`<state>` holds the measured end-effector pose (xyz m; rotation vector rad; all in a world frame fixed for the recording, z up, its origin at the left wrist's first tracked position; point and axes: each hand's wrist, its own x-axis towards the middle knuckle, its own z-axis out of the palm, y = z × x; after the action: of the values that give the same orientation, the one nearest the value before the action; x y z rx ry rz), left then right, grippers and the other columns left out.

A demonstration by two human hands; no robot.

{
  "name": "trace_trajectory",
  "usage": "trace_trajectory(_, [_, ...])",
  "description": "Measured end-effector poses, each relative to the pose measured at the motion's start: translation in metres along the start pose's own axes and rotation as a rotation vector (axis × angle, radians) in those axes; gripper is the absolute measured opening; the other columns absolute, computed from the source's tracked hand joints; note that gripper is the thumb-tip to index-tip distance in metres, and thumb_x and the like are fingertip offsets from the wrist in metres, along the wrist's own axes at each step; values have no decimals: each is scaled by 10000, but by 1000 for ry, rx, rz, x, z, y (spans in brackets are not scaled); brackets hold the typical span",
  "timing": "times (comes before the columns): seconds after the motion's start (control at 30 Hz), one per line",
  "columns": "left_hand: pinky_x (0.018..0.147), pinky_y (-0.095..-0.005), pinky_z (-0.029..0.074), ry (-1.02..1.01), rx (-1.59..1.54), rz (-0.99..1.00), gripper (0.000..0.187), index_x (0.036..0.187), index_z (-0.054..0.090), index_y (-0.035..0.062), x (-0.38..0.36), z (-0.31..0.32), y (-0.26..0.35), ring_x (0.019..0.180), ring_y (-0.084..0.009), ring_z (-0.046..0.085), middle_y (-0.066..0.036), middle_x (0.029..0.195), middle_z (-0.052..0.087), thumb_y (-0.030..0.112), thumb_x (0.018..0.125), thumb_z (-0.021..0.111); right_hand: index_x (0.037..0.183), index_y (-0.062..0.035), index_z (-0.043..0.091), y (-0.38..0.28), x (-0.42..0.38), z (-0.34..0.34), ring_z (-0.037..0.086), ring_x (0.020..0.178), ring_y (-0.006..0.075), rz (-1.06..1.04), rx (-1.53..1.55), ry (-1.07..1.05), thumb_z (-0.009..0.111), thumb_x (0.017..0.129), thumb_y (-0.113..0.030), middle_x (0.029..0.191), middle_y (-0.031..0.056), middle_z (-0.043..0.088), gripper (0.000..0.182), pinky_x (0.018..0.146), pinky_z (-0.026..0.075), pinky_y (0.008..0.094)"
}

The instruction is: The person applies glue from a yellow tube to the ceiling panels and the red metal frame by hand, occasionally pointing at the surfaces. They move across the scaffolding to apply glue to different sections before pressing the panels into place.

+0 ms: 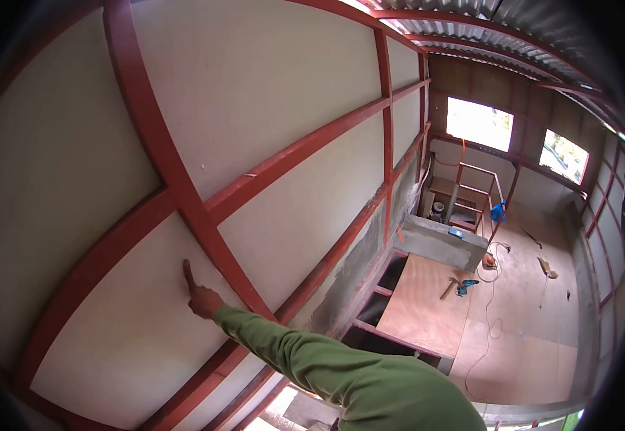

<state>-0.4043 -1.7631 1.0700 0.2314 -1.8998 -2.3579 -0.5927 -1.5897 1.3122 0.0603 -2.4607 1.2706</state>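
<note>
My left hand (203, 298) is raised against the pale wall panel (133, 316) at the left. Its index finger is stretched out and touches or nearly touches the panel, while the other fingers look curled. Nothing shows in this hand. The green sleeve (312, 359) runs from the lower middle up to the wrist. Red frame bars (176, 179) border the panel, one just right of the hand. My right hand is out of view.
At the right is a plywood floor (521, 316) with a hammer (450, 288), a blue power tool (465, 286) and a cord (494, 330). Dark gaps (375, 309) lie beside the plywood sheet. A low grey wall (442, 244) and a red metal frame (479, 179) stand behind.
</note>
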Motion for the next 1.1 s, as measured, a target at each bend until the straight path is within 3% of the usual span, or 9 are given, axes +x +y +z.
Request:
trace_trajectory(0.27, [449, -243, 399, 95, -53, 59, 412, 989, 541, -49, -34, -12, 2, 440, -108, 449, -27, 584, 481, 357, 937, 495, 1488, -200, -58, 38, -56, 7, 645, 751, 378, 4, 5, -441, 537, 813, -95, 964, 268, 634, 906, 738, 518, 479])
trace_trajectory(0.4, [448, -245, 399, 119, -72, 123, 404, 991, 543, -51, -27, -18, 14, 441, -108, 448, -26, 582, 480, 346, 941, 487, 1479, -73, -30, 25, -56, -45, 636, 620, 232, -226, 272, 399, 580, 820, -153, 905, 245, 647, 902, 667, 539, 344])
trace_trajectory(0.5, [448, -245, 400, 105, -39, 126, 398, 992, 545, -52, -40, -32, 19, 441, -108, 447, -25, 581, 480, 338, 944, 481, 1474, -41, -23, 20, -32, -75, 618, 554, 172, -40, 542, 530, 588, 846, -136, 746, 140, 661, 881, 476, 494, 313])
trace_trajectory(0.6, [447, -246, 400, 94, -2, 120, 393, 993, 547, -53, -56, -47, 22, 442, -108, 446, -24, 579, 479, 330, 947, 474, 1475, -36, -2, 4, -33, -75, 598, 499, 169, 146, 857, 323, 596, 849, -140, 677, 115, 639, 872, 488, 500, 318])
trace_trajectory(0.77, [446, -248, 400, 123, 25, 133, 384, 995, 549, -55, -72, -63, 27, 442, -108, 444, -23, 577, 479, 317, 952, 464, 1481, -60, 6, -18, -81, -59, 596, 486, 186, -30, 446, -137, 606, 809, -159, 671, 157, 637, 905, 610, 535, 331])
trace_trajectory(0.9, [446, -249, 401, 129, 35, 153, 377, 997, 552, -57, -79, -63, 32, 443, -108, 443, -22, 575, 478, 306, 956, 455, 1479, -88, 144, 0, -23, -150, 597, 549, 284, -193, 281, 496, 607, 731, -103, 1154, 206, 608, 879, 613, 512, 385])
trace_trajectory(0.93, [445, -249, 401, 127, 34, 158, 376, 997, 552, -57, -80, -60, 34, 443, -108, 443, -21, 574, 478, 303, 957, 453, 1471, -66, 178, 19, 4, -176, 545, 457, 175, -378, 133, 697, 594, 743, -84, 1181, 129, 612, 838, 465, 458, 330])
trace_trajectory(1.0, [445, -249, 401, 129, 34, 166, 373, 998, 553, -58, -84, -54, 34, 444, -108, 442, -21, 573, 478, 298, 959, 449, 1439, -80, 269, 46, 35, -234, 645, 765, 314, -166, -114, 648, 592, 711, -83, 1331, 209, 479, 797, 720, 523, 408])
trace_trajectory(1.1, [445, -250, 401, 114, 44, 172, 368, 999, 555, -59, -85, -37, 37, 444, -108, 441, -20, 572, 478, 289, 963, 443, 1419, -74, 312, 58, 53, -282, 549, 1119, 350, -159, -229, 376, 610, 713, -125, 1321, 260, 462, 768, 942, 452, 407])
